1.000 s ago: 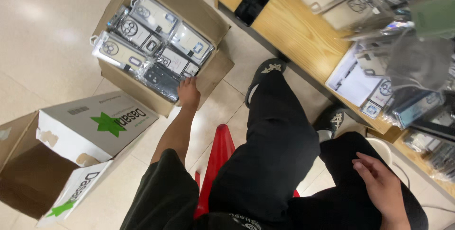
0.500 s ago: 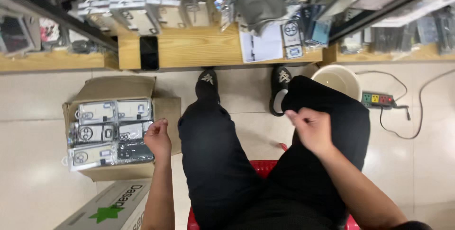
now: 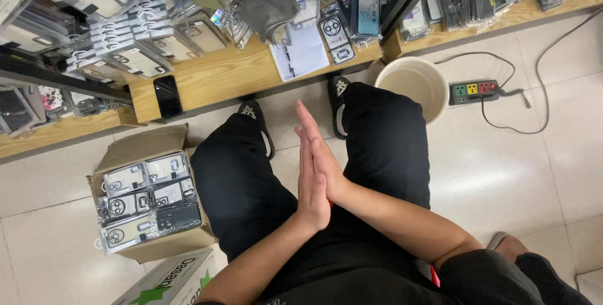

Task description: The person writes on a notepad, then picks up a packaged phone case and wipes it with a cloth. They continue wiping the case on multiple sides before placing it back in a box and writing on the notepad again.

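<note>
My left hand (image 3: 309, 182) and my right hand (image 3: 326, 157) are pressed flat together, palm to palm, fingers straight and pointing away from me, between my knees. Neither holds anything. I sit with black trousers and black shoes on a light tiled floor. An open cardboard box (image 3: 135, 151) filled with packaged phone cases (image 3: 147, 201) stands on the floor to my left, apart from both hands.
A wooden shelf (image 3: 220, 79) ahead carries a black phone (image 3: 167, 96), papers (image 3: 303, 54) and hanging phone cases. A beige bucket (image 3: 414, 82) and a power strip (image 3: 480, 90) with its cable lie to the right. A white box with a green star (image 3: 173, 283) sits lower left.
My left hand left the box of phone cases and my right hand lifted off my thigh; both came together palm to palm. The view swung toward the shelf.
</note>
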